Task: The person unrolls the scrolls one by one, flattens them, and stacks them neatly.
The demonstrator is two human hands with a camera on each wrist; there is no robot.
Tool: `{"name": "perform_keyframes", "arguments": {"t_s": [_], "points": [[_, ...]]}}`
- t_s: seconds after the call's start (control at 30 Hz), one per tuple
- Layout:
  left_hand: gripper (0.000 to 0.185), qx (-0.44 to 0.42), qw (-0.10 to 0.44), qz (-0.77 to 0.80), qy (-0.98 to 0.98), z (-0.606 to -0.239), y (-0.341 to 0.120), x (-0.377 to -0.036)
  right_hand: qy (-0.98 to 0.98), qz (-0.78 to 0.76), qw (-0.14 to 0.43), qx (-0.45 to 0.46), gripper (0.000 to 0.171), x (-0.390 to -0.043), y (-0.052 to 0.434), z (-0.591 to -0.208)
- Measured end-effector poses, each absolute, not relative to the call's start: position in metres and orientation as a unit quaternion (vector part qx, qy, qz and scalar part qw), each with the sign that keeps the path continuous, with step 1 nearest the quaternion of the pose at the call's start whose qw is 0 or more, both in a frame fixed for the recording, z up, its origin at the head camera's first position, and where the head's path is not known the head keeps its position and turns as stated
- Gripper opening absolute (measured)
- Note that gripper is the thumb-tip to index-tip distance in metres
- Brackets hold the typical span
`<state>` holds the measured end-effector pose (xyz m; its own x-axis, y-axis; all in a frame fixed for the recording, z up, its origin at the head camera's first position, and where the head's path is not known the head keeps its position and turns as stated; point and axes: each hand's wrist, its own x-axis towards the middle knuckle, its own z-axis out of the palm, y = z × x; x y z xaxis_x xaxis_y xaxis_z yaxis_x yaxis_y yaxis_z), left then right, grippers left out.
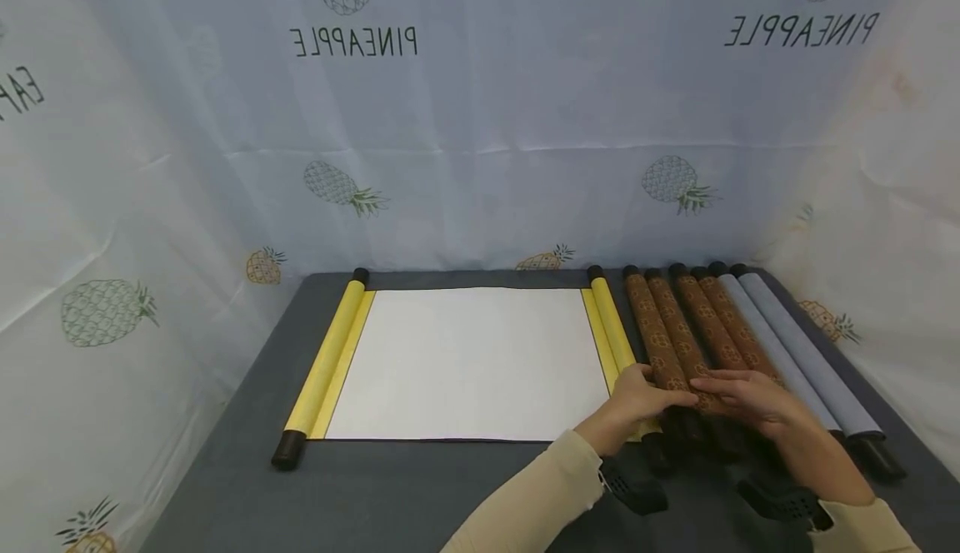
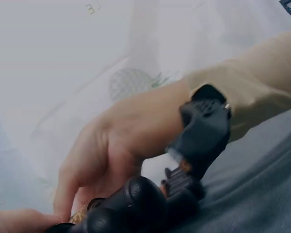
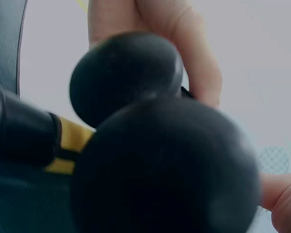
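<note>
A brown patterned scroll (image 1: 654, 324), its two rollers side by side with black end knobs (image 3: 165, 165), lies right of an unrolled yellow-edged scroll (image 1: 480, 361) with a white sheet. My left hand (image 1: 633, 403) grips the near end of its left roller, thumb across the top. On the right roller, my right hand (image 1: 757, 403) holds on with fingers reaching over from the right; its thumb is hidden in the head view. The left wrist view shows the left hand (image 2: 106, 150) curled down behind the black knobs (image 2: 145, 194). Large knobs cover much of the right wrist view.
Right of the hands lie a second brown scroll (image 1: 708, 316) and a grey-blue scroll (image 1: 806, 345), close together. Dark cloth (image 1: 360, 495) covers the table. A pineapple-print curtain (image 1: 480, 120) hangs behind and along both sides.
</note>
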<state>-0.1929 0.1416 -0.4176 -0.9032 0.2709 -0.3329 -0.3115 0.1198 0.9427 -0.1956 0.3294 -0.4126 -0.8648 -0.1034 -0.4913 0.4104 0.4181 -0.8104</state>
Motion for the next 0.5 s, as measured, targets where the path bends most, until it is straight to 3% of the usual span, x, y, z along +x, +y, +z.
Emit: {"name": "perform_keyframes", "arguments": {"t_s": [0.5], "points": [[0.059,-0.023,0.197,0.699,0.687,-0.411,0.117,-0.203,0.828,-0.521,0.183,0.097,0.092,-0.196,0.302,-0.404]]}}
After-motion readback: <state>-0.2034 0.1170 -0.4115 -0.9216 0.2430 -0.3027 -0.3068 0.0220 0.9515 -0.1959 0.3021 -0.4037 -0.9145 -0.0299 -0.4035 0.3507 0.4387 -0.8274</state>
